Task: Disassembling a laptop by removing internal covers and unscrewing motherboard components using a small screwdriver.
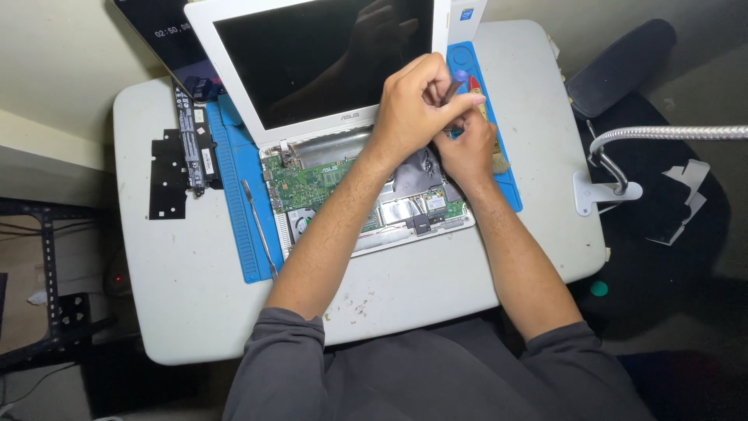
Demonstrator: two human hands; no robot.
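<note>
An opened white laptop (pixel 312 183) lies on a blue work mat (pixel 245 226), its green circuit board and fan bared and its dark screen (pixel 312 54) tilted up at the back. My left hand (pixel 413 105) is closed around a screwdriver (pixel 454 84) with a dark shaft and a purple cap, held over the laptop's right rear corner. My right hand (pixel 467 148) sits just below and to the right of it, fingers curled at the screwdriver's lower end. The tip itself is hidden by my hands.
A thin metal pry tool (pixel 259 226) lies on the mat's left strip. A long black battery (pixel 195 140) and a black plate (pixel 167 175) rest on the white table (pixel 179 288). A flexible lamp arm (pixel 662 134) on a white clamp stands at the right edge.
</note>
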